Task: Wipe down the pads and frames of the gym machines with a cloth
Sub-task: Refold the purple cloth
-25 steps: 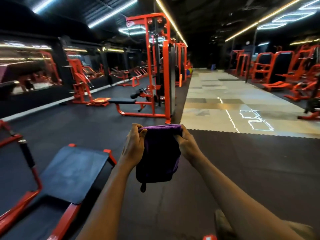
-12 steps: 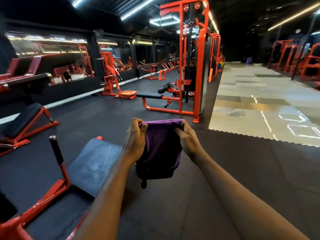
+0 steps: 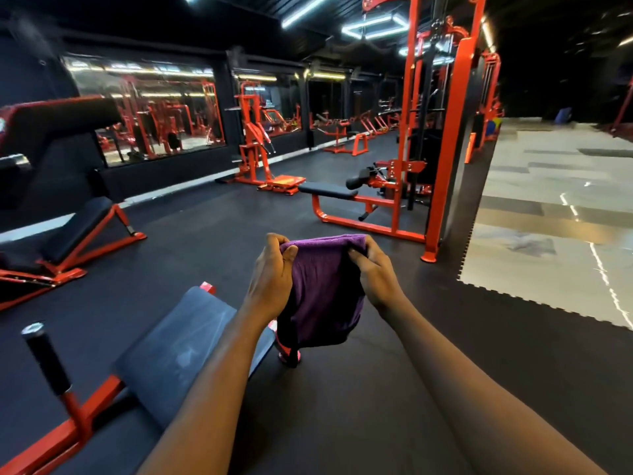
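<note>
The fingers (image 3: 274, 242) of the left hand (image 3: 270, 277) are curled round the left top corner of the purple cloth (image 3: 325, 296), and the fingers (image 3: 356, 259) of the right hand (image 3: 376, 281) pinch the right top corner. The cloth is stretched between both grips and hangs folded in front of the person, above the dark floor (image 3: 376, 406). Nothing is being wiped yet. The nearest surface to clean is the grey-black pad (image 3: 181, 351), which lies below and to the left of the cloth and runs partly under the left forearm. Its long axis goes from near to far, leaning slightly right. The left hand is the nearer one, so the likely move is a short drop down and left. The pad's red frame (image 3: 78, 430) and a black handle grip (image 3: 46, 358) sit at near left. An incline bench (image 3: 73, 226) stands further left, and the tall cable machine (image 3: 445, 138) stands far right. Compared with half a second ago, the grip on the cloth is unchanged. The bench and the cable machine now sit further right in view, which suggests the head has turned left.
</note>
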Demonstrator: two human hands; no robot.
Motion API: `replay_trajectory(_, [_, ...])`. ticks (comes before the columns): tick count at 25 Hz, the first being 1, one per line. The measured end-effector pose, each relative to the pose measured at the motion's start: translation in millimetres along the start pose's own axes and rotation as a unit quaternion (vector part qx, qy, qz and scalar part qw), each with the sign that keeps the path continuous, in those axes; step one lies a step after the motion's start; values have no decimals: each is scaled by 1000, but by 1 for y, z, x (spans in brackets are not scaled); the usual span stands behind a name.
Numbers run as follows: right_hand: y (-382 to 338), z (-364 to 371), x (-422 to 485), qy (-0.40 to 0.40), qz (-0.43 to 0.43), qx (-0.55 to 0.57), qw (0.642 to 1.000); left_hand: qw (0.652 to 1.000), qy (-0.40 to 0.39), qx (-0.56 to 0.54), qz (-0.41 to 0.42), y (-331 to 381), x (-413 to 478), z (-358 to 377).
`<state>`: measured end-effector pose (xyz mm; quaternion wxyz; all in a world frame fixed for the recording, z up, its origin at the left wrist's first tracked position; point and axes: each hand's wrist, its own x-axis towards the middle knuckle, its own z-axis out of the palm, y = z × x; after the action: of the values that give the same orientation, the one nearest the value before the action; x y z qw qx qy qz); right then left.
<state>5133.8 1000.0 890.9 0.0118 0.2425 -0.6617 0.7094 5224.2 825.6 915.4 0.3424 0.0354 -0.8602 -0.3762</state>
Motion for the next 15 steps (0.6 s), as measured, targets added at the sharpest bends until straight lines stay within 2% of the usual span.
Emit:
replay_trajectory(7, [103,-5,205,-22,1,-4,1000,1000,12,1,-5,-105,171,98])
replay_trajectory(15, [200,9,504,-10,-2,-10,1000,1000,5,-15,-9,-237,446,201])
